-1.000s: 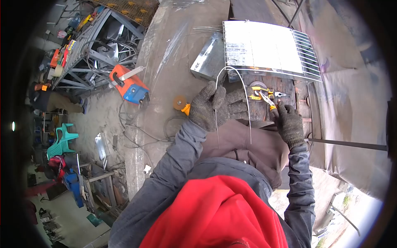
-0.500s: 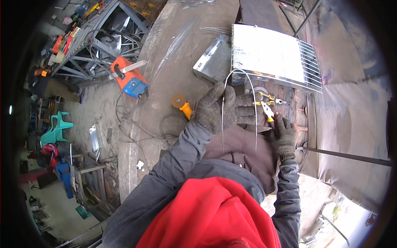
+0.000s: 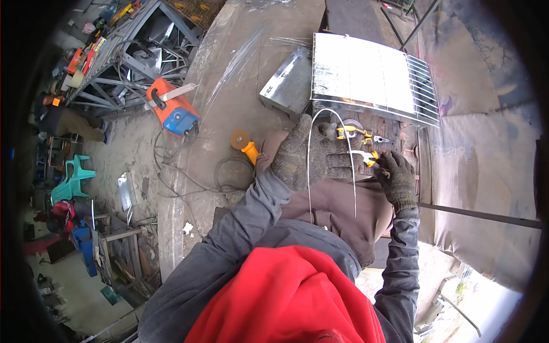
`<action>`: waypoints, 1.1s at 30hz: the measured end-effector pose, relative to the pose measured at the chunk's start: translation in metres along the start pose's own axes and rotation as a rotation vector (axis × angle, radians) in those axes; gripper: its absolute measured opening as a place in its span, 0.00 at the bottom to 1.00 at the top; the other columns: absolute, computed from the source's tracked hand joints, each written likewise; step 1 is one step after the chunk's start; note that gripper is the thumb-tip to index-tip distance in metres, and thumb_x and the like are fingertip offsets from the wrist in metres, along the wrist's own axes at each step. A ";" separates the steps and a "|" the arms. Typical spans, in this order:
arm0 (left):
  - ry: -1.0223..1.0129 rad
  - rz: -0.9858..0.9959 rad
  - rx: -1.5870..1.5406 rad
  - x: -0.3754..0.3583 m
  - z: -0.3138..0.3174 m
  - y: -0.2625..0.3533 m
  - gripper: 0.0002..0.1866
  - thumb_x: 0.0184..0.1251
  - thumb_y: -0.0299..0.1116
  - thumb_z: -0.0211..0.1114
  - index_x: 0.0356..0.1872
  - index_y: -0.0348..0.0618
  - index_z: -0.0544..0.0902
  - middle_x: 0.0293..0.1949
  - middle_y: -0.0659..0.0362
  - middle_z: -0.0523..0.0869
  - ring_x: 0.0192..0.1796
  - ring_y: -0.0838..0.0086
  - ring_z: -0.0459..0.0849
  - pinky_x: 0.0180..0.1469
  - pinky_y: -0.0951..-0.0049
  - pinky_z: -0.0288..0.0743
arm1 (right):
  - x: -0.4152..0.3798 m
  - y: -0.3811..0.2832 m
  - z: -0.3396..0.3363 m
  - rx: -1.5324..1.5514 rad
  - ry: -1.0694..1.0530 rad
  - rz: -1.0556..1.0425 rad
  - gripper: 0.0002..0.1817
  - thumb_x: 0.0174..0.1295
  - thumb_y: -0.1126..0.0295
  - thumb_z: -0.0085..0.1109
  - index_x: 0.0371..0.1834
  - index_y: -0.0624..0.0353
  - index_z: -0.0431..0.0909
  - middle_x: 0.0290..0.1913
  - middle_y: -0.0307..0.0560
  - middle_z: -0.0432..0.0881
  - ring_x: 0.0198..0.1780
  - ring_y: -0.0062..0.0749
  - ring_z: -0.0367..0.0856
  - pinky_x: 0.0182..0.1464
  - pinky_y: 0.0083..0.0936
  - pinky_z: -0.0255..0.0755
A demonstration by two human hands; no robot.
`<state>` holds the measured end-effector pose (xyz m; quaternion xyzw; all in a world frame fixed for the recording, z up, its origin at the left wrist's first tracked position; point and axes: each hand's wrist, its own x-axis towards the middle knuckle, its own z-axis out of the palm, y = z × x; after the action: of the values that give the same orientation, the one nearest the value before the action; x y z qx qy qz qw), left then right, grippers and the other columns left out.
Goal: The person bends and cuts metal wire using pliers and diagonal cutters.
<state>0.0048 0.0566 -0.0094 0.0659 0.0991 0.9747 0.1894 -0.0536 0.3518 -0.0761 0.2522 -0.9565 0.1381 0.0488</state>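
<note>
Gripping a bent wire (image 3: pixel 329 123): gloved left hand (image 3: pixel 303 154); right hand (image 3: pixel 396 178) closed on pliers (image 3: pixel 366 155) beside the grille's edge (image 3: pixel 372 111).

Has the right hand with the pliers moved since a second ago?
Yes. The right hand has swung the pliers from upright to roughly level, pointing toward the left hand, below the metal grille.

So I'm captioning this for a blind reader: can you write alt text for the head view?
A person's gloved left hand holds a wire bent into a U, while the gloved right hand grips yellow-handled pliers. Ahead lies a shiny metal grille; an orange welder sits at left.
</note>
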 end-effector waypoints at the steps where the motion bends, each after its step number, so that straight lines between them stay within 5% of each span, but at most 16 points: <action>1: -0.011 -0.026 -0.009 0.001 -0.002 -0.002 0.33 0.75 0.61 0.48 0.63 0.40 0.71 0.65 0.41 0.73 0.67 0.41 0.71 0.68 0.37 0.65 | -0.003 -0.009 -0.006 -0.036 0.023 0.014 0.26 0.61 0.63 0.66 0.63 0.58 0.75 0.60 0.53 0.78 0.60 0.47 0.77 0.62 0.41 0.69; 2: -0.005 -0.032 -0.014 0.001 -0.003 -0.006 0.33 0.75 0.61 0.48 0.63 0.40 0.71 0.65 0.41 0.73 0.67 0.41 0.71 0.68 0.37 0.65 | -0.006 -0.019 -0.010 -0.035 0.018 0.021 0.26 0.61 0.63 0.66 0.63 0.58 0.75 0.60 0.53 0.78 0.60 0.47 0.77 0.62 0.41 0.69; 5: 0.092 -0.050 0.093 0.002 0.005 -0.014 0.35 0.75 0.62 0.47 0.66 0.39 0.69 0.64 0.39 0.74 0.66 0.48 0.74 0.68 0.39 0.65 | -0.016 -0.081 -0.030 1.027 0.107 0.295 0.21 0.72 0.66 0.55 0.65 0.63 0.72 0.53 0.60 0.81 0.55 0.44 0.79 0.59 0.31 0.72; 7: 0.164 -0.070 0.147 0.006 0.006 -0.016 0.37 0.77 0.61 0.45 0.69 0.37 0.66 0.63 0.40 0.75 0.66 0.47 0.74 0.68 0.41 0.66 | -0.031 -0.095 -0.037 1.616 -0.298 0.669 0.25 0.66 0.74 0.58 0.67 0.63 0.70 0.57 0.61 0.79 0.57 0.47 0.78 0.63 0.34 0.71; 8: 0.186 -0.046 0.137 0.007 0.010 -0.019 0.35 0.78 0.58 0.44 0.68 0.35 0.67 0.63 0.40 0.75 0.65 0.46 0.74 0.69 0.44 0.67 | -0.039 -0.100 -0.034 1.619 -0.292 0.675 0.25 0.66 0.74 0.58 0.67 0.63 0.70 0.57 0.61 0.79 0.57 0.47 0.78 0.63 0.34 0.71; 10: 0.136 -0.050 0.089 0.009 0.010 -0.016 0.34 0.79 0.56 0.44 0.68 0.35 0.67 0.63 0.40 0.75 0.65 0.47 0.75 0.69 0.44 0.66 | -0.051 -0.108 -0.024 0.752 -0.286 0.218 0.32 0.59 0.80 0.60 0.70 0.64 0.66 0.59 0.61 0.77 0.57 0.50 0.78 0.63 0.35 0.71; 11: 0.086 -0.043 0.040 0.010 0.010 -0.015 0.33 0.79 0.55 0.44 0.68 0.35 0.68 0.63 0.41 0.76 0.64 0.47 0.75 0.69 0.45 0.66 | -0.051 -0.112 -0.017 0.751 -0.284 0.225 0.32 0.59 0.80 0.60 0.70 0.64 0.66 0.59 0.61 0.77 0.57 0.50 0.78 0.63 0.35 0.71; 13: 0.107 -0.033 0.116 0.014 0.009 -0.013 0.32 0.79 0.54 0.44 0.67 0.35 0.69 0.63 0.41 0.76 0.64 0.48 0.76 0.68 0.46 0.68 | -0.042 -0.119 -0.009 0.751 0.108 0.209 0.20 0.78 0.57 0.46 0.53 0.62 0.81 0.29 0.35 0.78 0.27 0.16 0.70 0.27 0.17 0.62; 14: 0.132 -0.016 0.196 0.014 0.008 -0.013 0.32 0.79 0.54 0.45 0.67 0.34 0.69 0.62 0.40 0.76 0.63 0.50 0.77 0.68 0.46 0.69 | -0.043 -0.118 -0.014 0.748 0.102 0.207 0.20 0.78 0.57 0.46 0.53 0.62 0.81 0.29 0.35 0.78 0.27 0.16 0.70 0.27 0.17 0.62; 15: 0.136 -0.011 0.192 0.015 0.011 -0.012 0.32 0.79 0.54 0.45 0.67 0.34 0.69 0.62 0.40 0.76 0.63 0.50 0.77 0.68 0.46 0.69 | -0.040 -0.120 -0.028 0.811 -0.117 0.225 0.21 0.66 0.71 0.52 0.62 0.63 0.72 0.45 0.45 0.78 0.40 0.33 0.75 0.41 0.27 0.68; 16: 0.243 0.004 0.235 0.017 0.016 -0.012 0.33 0.77 0.57 0.46 0.64 0.35 0.71 0.59 0.42 0.79 0.60 0.52 0.80 0.64 0.49 0.74 | -0.039 -0.121 -0.035 0.869 -0.336 0.243 0.36 0.55 0.85 0.59 0.71 0.65 0.63 0.61 0.55 0.77 0.54 0.50 0.79 0.55 0.37 0.75; 23: 0.504 0.081 0.472 0.024 0.014 -0.004 0.34 0.76 0.64 0.42 0.39 0.40 0.80 0.34 0.52 0.84 0.40 0.62 0.85 0.47 0.60 0.83 | -0.039 -0.137 -0.029 0.972 -0.205 0.109 0.26 0.64 0.79 0.55 0.67 0.62 0.69 0.56 0.50 0.81 0.48 0.41 0.81 0.52 0.31 0.75; 26: 0.521 0.081 0.448 0.027 0.021 -0.003 0.35 0.74 0.66 0.43 0.31 0.41 0.78 0.29 0.54 0.82 0.34 0.64 0.82 0.41 0.63 0.81 | -0.034 -0.155 -0.047 1.294 -0.360 0.455 0.18 0.74 0.69 0.49 0.64 0.62 0.73 0.54 0.47 0.82 0.46 0.35 0.81 0.51 0.29 0.76; 29: 0.463 0.071 0.423 0.029 0.019 -0.003 0.35 0.74 0.67 0.44 0.30 0.41 0.77 0.27 0.55 0.80 0.30 0.65 0.80 0.36 0.64 0.79 | -0.034 -0.164 -0.049 1.504 -0.097 0.181 0.19 0.79 0.62 0.42 0.62 0.63 0.75 0.54 0.45 0.82 0.49 0.28 0.81 0.54 0.25 0.77; 31: 0.473 0.133 0.470 0.035 -0.021 -0.009 0.34 0.74 0.66 0.44 0.30 0.41 0.77 0.26 0.55 0.79 0.30 0.65 0.79 0.35 0.64 0.79 | -0.026 -0.164 -0.038 2.002 -0.386 0.719 0.21 0.80 0.63 0.40 0.65 0.65 0.71 0.58 0.45 0.80 0.55 0.26 0.79 0.57 0.23 0.76; 33: 0.490 0.189 0.517 0.035 -0.032 -0.011 0.34 0.74 0.66 0.45 0.29 0.41 0.77 0.25 0.55 0.78 0.29 0.65 0.79 0.34 0.65 0.78 | -0.030 -0.163 -0.021 1.923 -0.345 0.638 0.20 0.79 0.65 0.41 0.67 0.66 0.69 0.60 0.48 0.79 0.58 0.31 0.78 0.60 0.26 0.75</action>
<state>-0.0287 0.0749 -0.0401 -0.1149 0.3779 0.9175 0.0461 0.0535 0.2358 -0.0217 -0.0647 -0.4580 0.8142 -0.3509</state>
